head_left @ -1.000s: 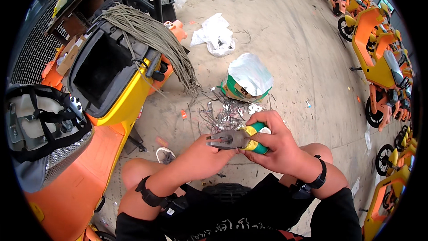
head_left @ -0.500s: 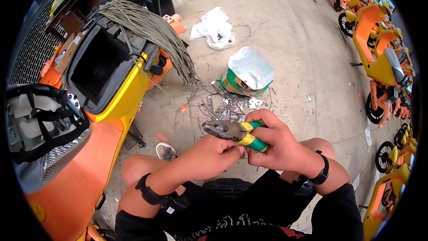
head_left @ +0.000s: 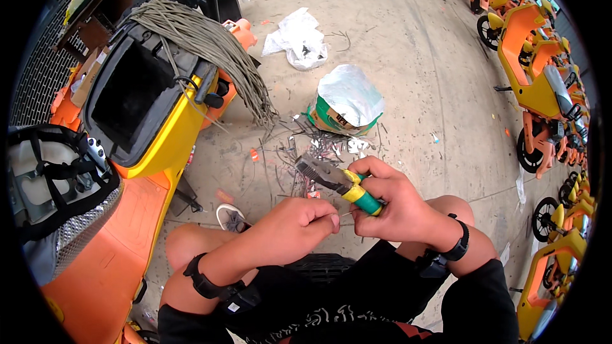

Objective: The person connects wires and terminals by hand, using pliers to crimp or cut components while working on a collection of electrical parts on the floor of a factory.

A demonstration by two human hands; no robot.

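Note:
My right hand [head_left: 400, 202] is wrapped round a pair of combination pliers [head_left: 322, 173] with green and yellow handles. Their dark metal jaws point up and to the left, above my left hand. Beside them my left hand [head_left: 290, 229] is closed, thumb pressed to the forefinger. A thin wire-like strand [head_left: 347, 215] shows between its fingertips and my right hand; most of it is hidden. On the floor beyond lie scattered dark clippings [head_left: 280, 169] and white scraps.
A green sack [head_left: 328, 118] with a silvery inside stands ahead. White plastic bags [head_left: 296, 38] lie beyond it. To my left is a yellow and orange scooter [head_left: 153, 146] with a coil of grey cord [head_left: 204, 44] over its box. Several parked scooters [head_left: 532, 83] line the right.
My left hand has drawn left and down, away from the pliers, opening a gap between the hands. The pliers' jaws have tilted a little, and the whole view has shifted slightly.

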